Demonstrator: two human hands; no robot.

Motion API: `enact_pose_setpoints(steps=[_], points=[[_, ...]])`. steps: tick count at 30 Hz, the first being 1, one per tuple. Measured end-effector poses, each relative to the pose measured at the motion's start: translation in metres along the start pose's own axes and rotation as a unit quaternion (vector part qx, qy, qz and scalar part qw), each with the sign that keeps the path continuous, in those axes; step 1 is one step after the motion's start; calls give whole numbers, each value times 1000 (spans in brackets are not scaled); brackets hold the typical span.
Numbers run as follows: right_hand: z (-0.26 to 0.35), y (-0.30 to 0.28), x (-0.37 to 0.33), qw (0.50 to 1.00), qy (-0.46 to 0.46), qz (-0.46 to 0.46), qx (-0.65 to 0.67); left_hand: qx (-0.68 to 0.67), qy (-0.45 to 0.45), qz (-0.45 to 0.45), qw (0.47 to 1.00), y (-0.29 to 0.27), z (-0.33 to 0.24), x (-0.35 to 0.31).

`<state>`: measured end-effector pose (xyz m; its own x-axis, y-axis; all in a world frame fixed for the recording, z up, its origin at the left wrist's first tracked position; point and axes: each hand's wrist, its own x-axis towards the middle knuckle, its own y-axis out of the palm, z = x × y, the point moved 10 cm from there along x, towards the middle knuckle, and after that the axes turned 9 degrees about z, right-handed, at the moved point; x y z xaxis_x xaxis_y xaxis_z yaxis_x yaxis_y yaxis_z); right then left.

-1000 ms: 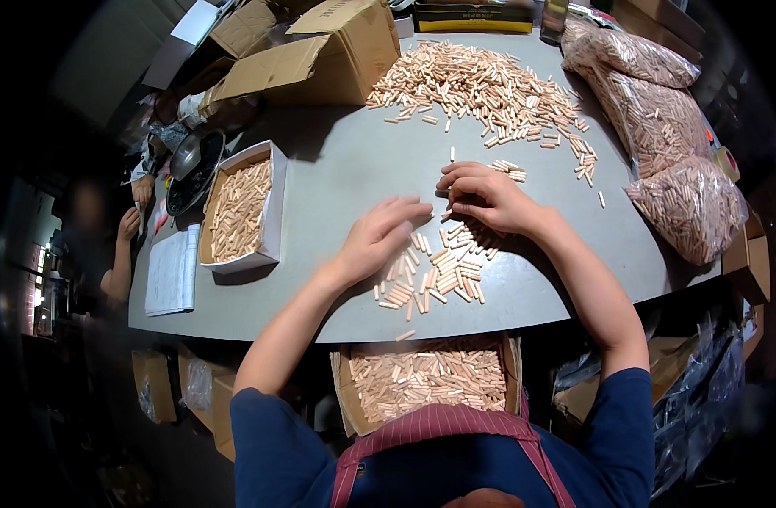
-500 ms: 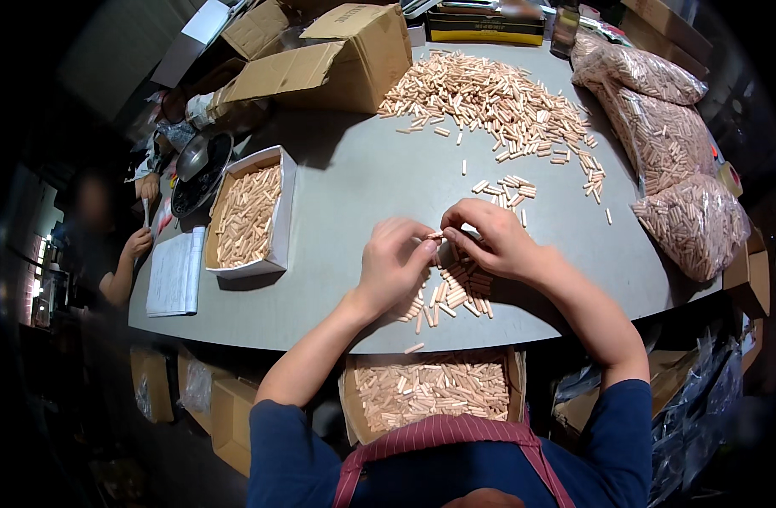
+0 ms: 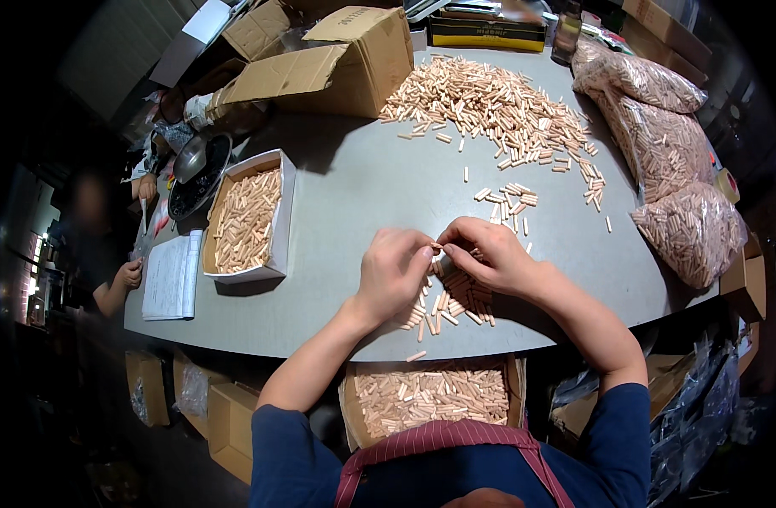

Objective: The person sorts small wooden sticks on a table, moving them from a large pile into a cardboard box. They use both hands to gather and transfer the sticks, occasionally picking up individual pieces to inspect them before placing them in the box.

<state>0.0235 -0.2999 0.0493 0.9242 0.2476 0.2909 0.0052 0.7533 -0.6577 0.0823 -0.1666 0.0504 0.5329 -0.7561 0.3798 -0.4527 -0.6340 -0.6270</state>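
Observation:
My left hand [image 3: 393, 267] and my right hand [image 3: 493, 256] meet above the grey table, fingertips pinched together. Between them is a small wooden dowel [image 3: 437, 248], mostly covered by the fingers, so I cannot tell which hand bears it. Beneath and just in front of my hands lies a loose heap of pale dowels [image 3: 447, 306], partly shaded by the right hand. A few more dowels [image 3: 511, 201] are scattered beyond my right hand. Below the table's near edge, against my apron, an open cardboard box [image 3: 347, 405] holds many dowels.
A large dowel pile [image 3: 494, 110] covers the table's far side, beside a tipped carton [image 3: 384, 63]. Clear bags of dowels [image 3: 693, 233] line the right edge. On the left are a white box [image 3: 288, 216] of dowels, papers [image 3: 169, 275] and a co-worker's hand [image 3: 130, 273].
My hands stay together, fingers shifting slightly around the dowel. The whole view has shifted a little. At the left, the co-worker's nearer hand has moved lower.

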Motion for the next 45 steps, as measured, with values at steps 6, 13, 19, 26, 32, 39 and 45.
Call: enact_pose_setpoints(steps=[6, 13, 19, 26, 32, 39, 45], points=[[4, -2, -1, 999, 0, -21, 34, -9, -4, 18, 1000, 1, -1, 1], [11, 1, -3, 999, -32, 5, 10, -77, -34, 46, 995, 12, 9, -4], [24, 3, -7, 996, -83, -11, -20, -122, -38, 56, 990, 15, 13, -7], [42, 8, -12, 984, -135, -20, -117, -156, -34, 58, 985, 16, 13, -10], [53, 14, -14, 962, -175, -51, -203, -265, -73, 40, 961, 21, 27, -16], [68, 19, -12, 938, -207, -82, -266, -441, -148, 23, 885, 25, 32, -14], [69, 12, -5, 947, -175, -155, -220, -521, -158, 17, 839, 29, 42, -16]])
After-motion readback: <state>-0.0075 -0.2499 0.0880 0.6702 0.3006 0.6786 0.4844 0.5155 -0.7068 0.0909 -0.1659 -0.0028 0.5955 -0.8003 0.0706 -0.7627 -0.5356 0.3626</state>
